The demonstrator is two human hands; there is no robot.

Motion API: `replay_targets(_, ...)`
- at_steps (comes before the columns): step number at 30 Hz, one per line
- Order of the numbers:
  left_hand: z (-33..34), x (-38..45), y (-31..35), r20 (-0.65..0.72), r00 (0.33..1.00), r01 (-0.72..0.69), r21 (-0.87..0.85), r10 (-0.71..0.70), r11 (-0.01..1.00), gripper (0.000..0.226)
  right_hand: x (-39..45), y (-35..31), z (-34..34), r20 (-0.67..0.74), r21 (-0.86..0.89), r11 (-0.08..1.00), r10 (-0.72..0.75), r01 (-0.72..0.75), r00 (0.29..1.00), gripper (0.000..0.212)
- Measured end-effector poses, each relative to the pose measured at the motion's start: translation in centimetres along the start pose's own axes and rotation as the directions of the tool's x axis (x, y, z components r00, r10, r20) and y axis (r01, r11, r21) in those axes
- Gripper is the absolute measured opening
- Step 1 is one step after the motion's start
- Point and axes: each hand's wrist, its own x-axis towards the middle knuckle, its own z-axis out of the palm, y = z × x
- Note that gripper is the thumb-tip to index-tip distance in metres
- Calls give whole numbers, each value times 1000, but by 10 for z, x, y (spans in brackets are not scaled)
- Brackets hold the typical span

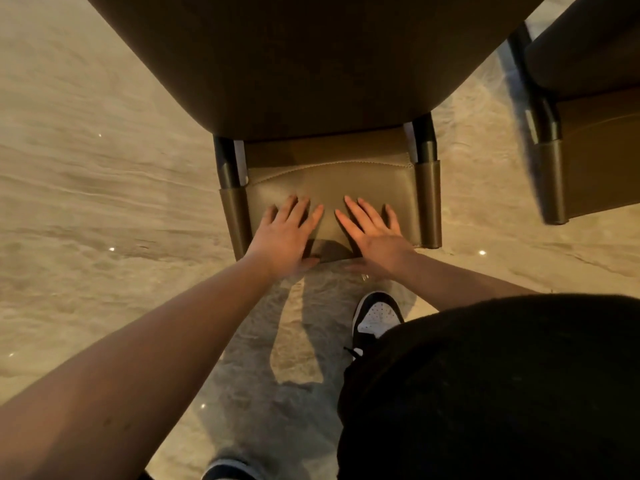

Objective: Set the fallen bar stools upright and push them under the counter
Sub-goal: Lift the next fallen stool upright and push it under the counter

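Fingers (304, 209) on both hands are spread flat and released, gripping nothing; I see the palms pressed against the backrest (329, 188) of the stool in the middle of the frame. Nearest, at the bottom right, are dark clothing and a black-and-white shoe (377, 315) on the pale stone floor (86, 185). Above that, my left hand (285, 233) and right hand (372, 237) sit side by side, about equally far forward, thumbs hanging just off the lower edge of the pad. The backrest runs left to right across the frame between two dark posts (225, 161), so the push goes straight up the frame, square to that long axis. Beyond it the stool (311, 64) stands upright, its seat filling the top centre. A second stool (581, 133) stands just beside it at the upper right. I judge the coming move needs even pressure from both palms, or the stool will swing. I cannot see the counter.
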Motion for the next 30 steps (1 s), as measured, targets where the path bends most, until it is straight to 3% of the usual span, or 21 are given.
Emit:
replay_targets(5, 30, 1, 6, 16, 999, 42, 132, -45, 990, 116, -4, -1, 9, -101, -42, 999, -25, 21, 995, 105)
replay_targets(10, 37, 1, 11, 9, 997, 69, 196, -72, 978, 110, -1, -4, 22, -134, -150, 988, -40, 20, 990, 100)
replay_targets(15, 48, 2, 29, 3, 981, 193, 37, -193, 980, 110, -4, -1, 27, -125, -143, 974, 161, -178, 979, 126)
replay_targets(19, 61, -8, 26, -22, 977, 211, 31, -210, 977, 115, -4, 0, 29, -107, -117, 974, 182, -194, 977, 131)
replay_targets(22, 60, -8, 23, 9, 987, 159, 60, -160, 985, 120, -5, 1, 26, -95, -122, 977, 166, -177, 982, 126)
replay_targets(26, 38, -5, 28, 74, 989, 133, -29, -130, 991, 101, -15, 4, 9, -40, -101, 983, 152, -155, 988, 116)
replay_targets(30, 6, -19, 33, 54, 990, 135, -126, -129, 983, 92, -36, 7, -20, 10, -77, 985, 158, -156, 987, 114)
